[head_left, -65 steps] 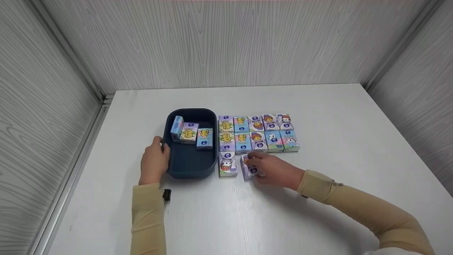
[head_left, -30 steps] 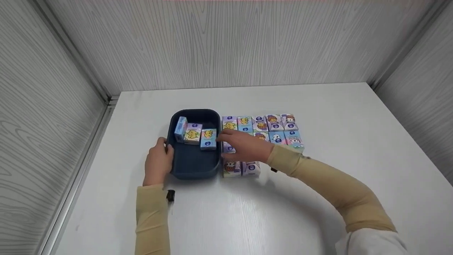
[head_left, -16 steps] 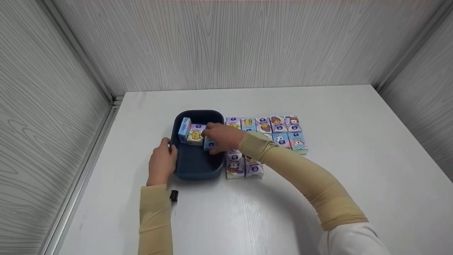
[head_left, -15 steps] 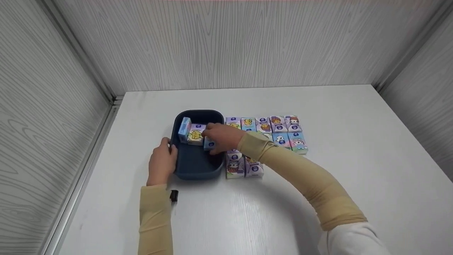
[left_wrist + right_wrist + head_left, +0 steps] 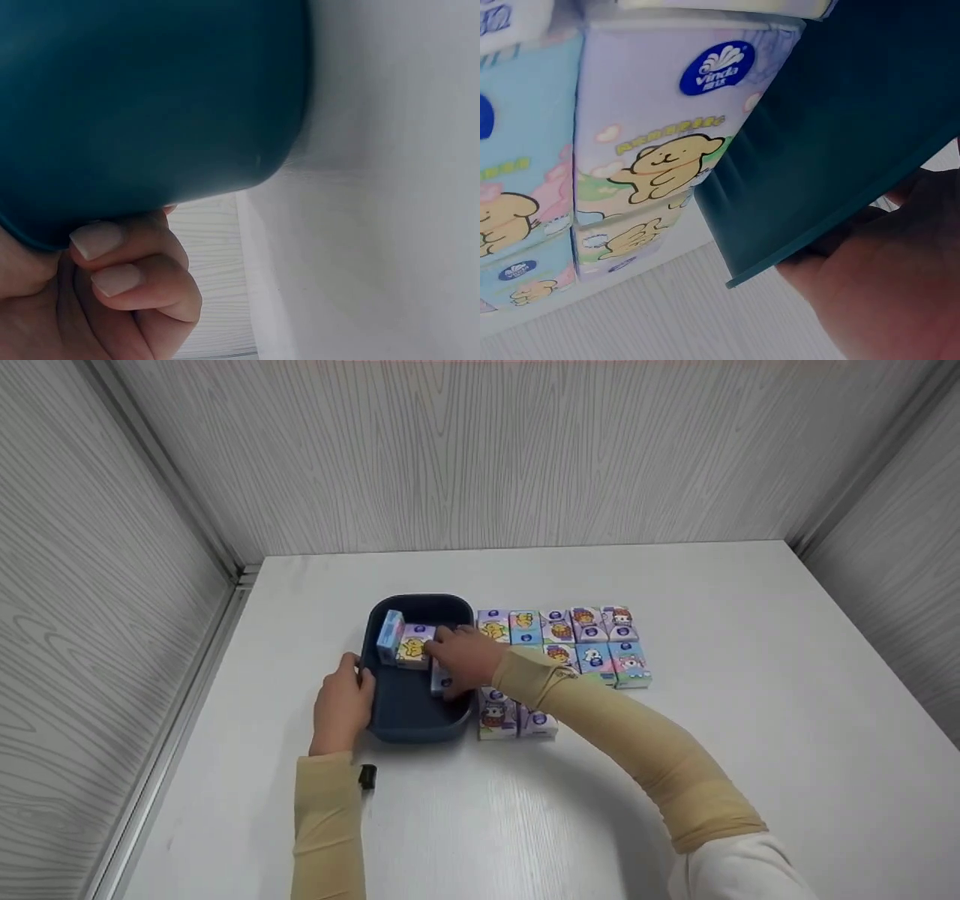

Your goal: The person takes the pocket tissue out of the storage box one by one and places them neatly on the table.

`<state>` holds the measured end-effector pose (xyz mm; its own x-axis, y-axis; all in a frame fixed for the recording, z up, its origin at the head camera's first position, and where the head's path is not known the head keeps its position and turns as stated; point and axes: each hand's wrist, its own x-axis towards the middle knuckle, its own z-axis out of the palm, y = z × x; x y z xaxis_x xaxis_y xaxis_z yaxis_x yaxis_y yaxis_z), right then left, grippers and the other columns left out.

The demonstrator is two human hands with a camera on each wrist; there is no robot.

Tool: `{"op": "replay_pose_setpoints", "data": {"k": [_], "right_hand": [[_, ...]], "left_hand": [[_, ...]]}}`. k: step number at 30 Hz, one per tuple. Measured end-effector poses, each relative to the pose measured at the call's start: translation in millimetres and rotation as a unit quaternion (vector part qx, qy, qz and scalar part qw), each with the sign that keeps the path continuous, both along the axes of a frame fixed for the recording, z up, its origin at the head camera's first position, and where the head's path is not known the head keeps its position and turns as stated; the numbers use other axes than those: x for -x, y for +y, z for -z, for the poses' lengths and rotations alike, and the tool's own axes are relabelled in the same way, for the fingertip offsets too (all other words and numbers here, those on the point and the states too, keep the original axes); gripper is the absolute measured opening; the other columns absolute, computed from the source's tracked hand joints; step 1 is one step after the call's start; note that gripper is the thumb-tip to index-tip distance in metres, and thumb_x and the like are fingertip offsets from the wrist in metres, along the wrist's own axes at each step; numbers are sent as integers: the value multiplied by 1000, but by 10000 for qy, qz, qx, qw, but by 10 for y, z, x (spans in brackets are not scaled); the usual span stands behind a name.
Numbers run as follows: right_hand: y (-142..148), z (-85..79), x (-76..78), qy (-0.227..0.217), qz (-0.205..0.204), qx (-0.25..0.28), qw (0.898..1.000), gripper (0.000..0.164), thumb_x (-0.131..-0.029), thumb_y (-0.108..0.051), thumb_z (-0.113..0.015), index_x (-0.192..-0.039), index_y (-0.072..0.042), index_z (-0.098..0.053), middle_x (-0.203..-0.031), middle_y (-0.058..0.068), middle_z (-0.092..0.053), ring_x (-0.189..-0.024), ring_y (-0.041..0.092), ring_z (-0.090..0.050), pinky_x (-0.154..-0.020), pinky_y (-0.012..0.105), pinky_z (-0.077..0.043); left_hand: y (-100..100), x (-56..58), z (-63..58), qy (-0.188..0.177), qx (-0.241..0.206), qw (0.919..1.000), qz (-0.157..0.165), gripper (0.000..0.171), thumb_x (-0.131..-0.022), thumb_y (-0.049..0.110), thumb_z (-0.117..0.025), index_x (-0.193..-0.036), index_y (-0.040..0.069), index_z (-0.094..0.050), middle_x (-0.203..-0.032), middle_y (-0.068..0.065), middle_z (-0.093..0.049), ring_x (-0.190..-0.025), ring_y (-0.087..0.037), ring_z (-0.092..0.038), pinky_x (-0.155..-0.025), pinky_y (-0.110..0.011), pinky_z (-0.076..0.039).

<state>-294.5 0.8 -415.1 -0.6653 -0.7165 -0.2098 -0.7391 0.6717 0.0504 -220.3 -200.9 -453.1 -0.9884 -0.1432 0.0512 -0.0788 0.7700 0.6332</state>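
A dark blue-green plastic bin [image 5: 420, 733] stands on the table with several small tissue packs inside. My left hand [image 5: 341, 705] holds its left rim; in the left wrist view, bent fingers [image 5: 154, 277] lie against the wall. Reaching over the right rim, my right hand [image 5: 468, 657] grips a blue tissue pack [image 5: 439, 683], mostly hidden beneath the fingers. Beside it lies a purple-and-yellow tissue pack [image 5: 414, 648], and a light-blue pack [image 5: 390, 637] stands on edge at the bin's left wall. The right wrist view catches the hand [image 5: 900, 277] past the rim, its fingertips hidden.
Right of the bin, tissue packs lie in tight rows: a back row [image 5: 587, 624], a middle row [image 5: 596, 658] and two packs [image 5: 517, 718] in front. My right forearm crosses above them. Pale wood-grain panels [image 5: 480, 450] enclose the white table [image 5: 712, 660].
My right hand has left a purple pack in the front row, moved left into the bin and gripped the blue pack, which has shifted slightly toward me. The left hand keeps its hold.
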Motion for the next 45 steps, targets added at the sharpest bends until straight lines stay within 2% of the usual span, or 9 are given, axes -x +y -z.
{"op": "replay_pose_setpoints", "data": {"k": [5, 12, 17, 25, 30, 36, 40, 45], "right_hand": [[-2, 12, -9, -175, 24, 202, 9996, 66, -77, -40, -78, -128, -12, -49, -112, 9, -50, -88, 20, -55, -83, 36, -46], [41, -135, -101, -581, -20, 712, 9958, 64, -76, -33, -78, -131, -15, -49, -113, 5, -45, -93, 17, -48, -80, 30, -47], [121, -299, -189, -482, -290, 1083, 9925, 60, -76, -30, -77, -128, -15, -52, -111, 3, -44, -91, 16, -46, -78, 28, -46], [388, -486, -291, -432, -589, 1665, 9833, 54, -75, -30, -79, -121, -16, -54, -109, 2, -42, -85, 14, -48, -74, 26, -45], [611, -501, -335, -341, -535, 1748, 9826, 56, -73, -31, -81, -120, -16, -54, -111, 3, -43, -86, 15, -48, -75, 28, -46], [883, -472, -403, -384, -267, 1753, 9834, 60, -72, -25, -81, -124, -14, -53, -112, 3, -43, -88, 16, -48, -76, 29, -46], [1069, -435, -446, -211, -255, 1663, 9855, 61, -72, -25, -81, -124, -15, -53, -114, 4, -45, -89, 15, -50, -78, 29, -47], [1305, -387, -505, -276, -87, 1510, 9881, 63, -71, -28, -83, -124, -16, -52, -116, 3, -45, -95, 16, -48, -83, 31, -46]], "left_hand": [[8, 16, 5, -49, -19, 10000, 10, 32, -100, 21, -42, -124, 0, -48, -98, -21, -63, -76, -30, -58, -72, -45, -45], [2, 10, 0, -82, 17, 10000, 54, 34, -101, 20, -41, -126, -2, -47, -102, -24, -63, -79, -31, -58, -74, -47, -45], [-7, 10, -11, -81, 11, 10000, 27, 36, -100, 20, -42, -128, -3, -46, -105, -26, -63, -80, -31, -59, -76, -47, -46], [2, -1, 14, 92, 58, 9999, 49, 32, -100, 18, -42, -124, -2, -48, -93, -21, -64, -71, -29, -56, -68, -45, -44], [-9, 4, 17, -16, 30, 10000, 79, 34, -101, 19, -41, -127, -3, -46, -98, -23, -63, -74, -30, -57, -70, -45, -45], [-20, 4, 2, -217, -14, 9997, 74, 38, -101, 20, -39, -131, -3, -43, -106, -26, -61, -78, -31, -56, -71, -45, -45], [-17, 1, -4, -219, 2, 9997, 92, 38, -101, 20, -39, -131, -3, -43, -105, -26, -61, -78, -31, -56, -71, -44, -44], [-2, 7, 5, -207, 14, 9997, 88, 38, -101, 20, -39, -131, -3, -43, -102, -25, -62, -76, -30, -56, -69, -43, -44]]}}
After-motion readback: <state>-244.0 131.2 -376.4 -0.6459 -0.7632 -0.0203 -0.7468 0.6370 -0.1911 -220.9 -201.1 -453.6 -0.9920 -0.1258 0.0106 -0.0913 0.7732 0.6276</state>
